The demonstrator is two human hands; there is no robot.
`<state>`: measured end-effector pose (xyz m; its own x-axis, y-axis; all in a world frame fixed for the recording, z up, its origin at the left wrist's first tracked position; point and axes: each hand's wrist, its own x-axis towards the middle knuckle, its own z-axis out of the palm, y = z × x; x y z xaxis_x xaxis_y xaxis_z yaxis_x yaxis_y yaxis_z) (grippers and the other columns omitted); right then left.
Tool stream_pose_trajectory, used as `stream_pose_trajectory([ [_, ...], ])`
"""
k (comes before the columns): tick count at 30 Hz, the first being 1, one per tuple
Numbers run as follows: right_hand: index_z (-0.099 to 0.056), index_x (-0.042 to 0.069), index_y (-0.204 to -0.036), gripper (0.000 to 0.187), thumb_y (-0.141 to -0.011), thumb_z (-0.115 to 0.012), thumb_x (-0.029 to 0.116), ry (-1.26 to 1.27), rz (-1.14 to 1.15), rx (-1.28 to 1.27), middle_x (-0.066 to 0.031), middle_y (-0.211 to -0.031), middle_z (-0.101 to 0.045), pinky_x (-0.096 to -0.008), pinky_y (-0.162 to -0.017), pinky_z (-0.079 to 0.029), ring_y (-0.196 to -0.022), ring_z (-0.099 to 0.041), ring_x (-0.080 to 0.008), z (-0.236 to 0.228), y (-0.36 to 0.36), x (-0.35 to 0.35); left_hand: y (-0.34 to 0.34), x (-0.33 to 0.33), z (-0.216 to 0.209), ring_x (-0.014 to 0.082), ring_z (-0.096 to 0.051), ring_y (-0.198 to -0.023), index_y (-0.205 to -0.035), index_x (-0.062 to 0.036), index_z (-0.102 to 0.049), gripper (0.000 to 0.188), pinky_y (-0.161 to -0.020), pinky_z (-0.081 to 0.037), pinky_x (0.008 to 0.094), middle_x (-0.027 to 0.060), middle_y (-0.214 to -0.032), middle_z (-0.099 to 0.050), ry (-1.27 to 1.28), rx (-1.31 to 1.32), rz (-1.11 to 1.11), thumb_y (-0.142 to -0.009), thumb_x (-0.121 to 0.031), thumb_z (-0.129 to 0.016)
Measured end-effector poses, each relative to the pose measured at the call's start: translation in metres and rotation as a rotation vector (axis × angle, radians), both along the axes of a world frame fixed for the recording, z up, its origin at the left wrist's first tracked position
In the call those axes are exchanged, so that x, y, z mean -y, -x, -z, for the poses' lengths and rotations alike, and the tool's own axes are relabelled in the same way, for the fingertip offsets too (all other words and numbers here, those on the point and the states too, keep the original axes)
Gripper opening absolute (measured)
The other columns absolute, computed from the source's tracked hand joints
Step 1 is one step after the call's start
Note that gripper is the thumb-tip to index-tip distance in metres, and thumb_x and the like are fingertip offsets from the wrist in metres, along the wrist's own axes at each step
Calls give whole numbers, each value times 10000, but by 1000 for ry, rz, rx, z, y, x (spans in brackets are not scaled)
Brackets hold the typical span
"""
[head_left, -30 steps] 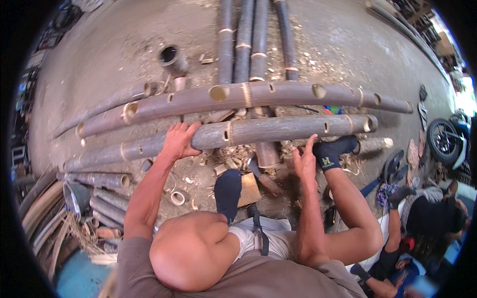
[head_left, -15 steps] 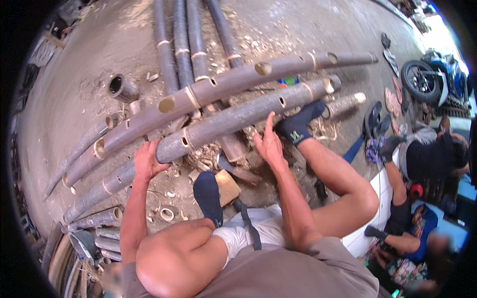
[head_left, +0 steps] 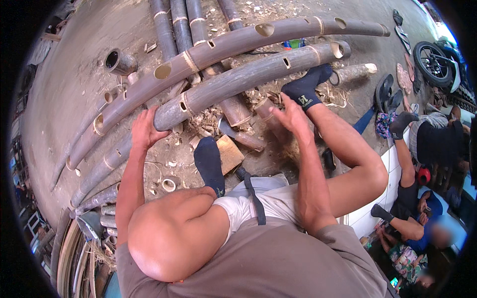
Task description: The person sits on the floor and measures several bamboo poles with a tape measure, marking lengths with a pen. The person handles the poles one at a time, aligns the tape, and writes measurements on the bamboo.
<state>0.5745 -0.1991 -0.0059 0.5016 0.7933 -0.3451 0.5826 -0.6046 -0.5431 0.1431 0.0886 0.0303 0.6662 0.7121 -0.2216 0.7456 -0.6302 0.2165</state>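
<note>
I sit on the ground facing two long dark bamboo poles with holes cut in them. My left hand (head_left: 145, 131) grips the nearer bamboo pole (head_left: 233, 82) close to its cut end. My right hand (head_left: 290, 115) hovers with fingers apart over shavings and a short bamboo stub (head_left: 266, 110), just below that pole. The farther bamboo pole (head_left: 223, 44) lies alongside. My right foot in a dark sock (head_left: 305, 87) presses against the nearer pole. My left foot (head_left: 208, 164) rests beside a wooden block (head_left: 231, 151).
Several more poles (head_left: 181, 22) run away underneath. A short bamboo tube (head_left: 119, 60) and a cut ring (head_left: 169, 185) lie on the concrete. Another person (head_left: 417, 198) sits at right, near sandals (head_left: 385, 94) and a motorbike wheel (head_left: 435, 62). Stacked bamboo lies at lower left.
My head has turned, so the poles now slant. My right hand has come off the nearer pole and drawn back toward the short stub. My left hand stays on the pole.
</note>
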Motion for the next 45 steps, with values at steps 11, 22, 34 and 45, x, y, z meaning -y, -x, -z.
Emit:
stream_pose_trajectory([
  [11, -590, 69, -1284, 514, -853, -783, 270, 98, -335, 425, -234, -1195, -632, -489, -881, -567, -1082, -633, -423, -29, 91, 4, 10, 2, 13, 374, -618, -1207, -1463, -172, -530, 1020, -1007, -491, 523, 145, -1250, -649, 12, -21, -13, -579, -479, -934],
  [22, -744, 47, -892, 554, -819, -763, 596, 371, -676, 25, -199, -891, -758, -506, -748, -594, -842, -754, -391, 28, 198, 75, 11, 1, 7, 392, -608, -1196, -1472, -164, -528, 1037, -998, -484, 539, 161, -1255, -637, -36, 6, 20, -586, -534, -921],
  [34, -711, 42, -944, 547, -832, -750, 577, 439, -680, -62, -219, -938, -751, -513, -755, -590, -865, -740, -416, 33, 192, 77, 15, -9, 11, 379, -613, -1234, -1496, -201, -509, 1097, -1011, -479, 533, 158, -1266, -646, 39, -27, 20, -571, -626, -916],
  [45, -678, 77, -984, 468, -748, -804, 461, 424, -626, 193, -149, -879, -757, -488, -737, -579, -821, -758, -342, 27, 176, 85, 13, -5, 3, 390, -604, -1238, -1514, -217, -499, 1071, -1038, -467, 532, 149, -1289, -641, 27, -29, -10, -584, -541, -920],
])
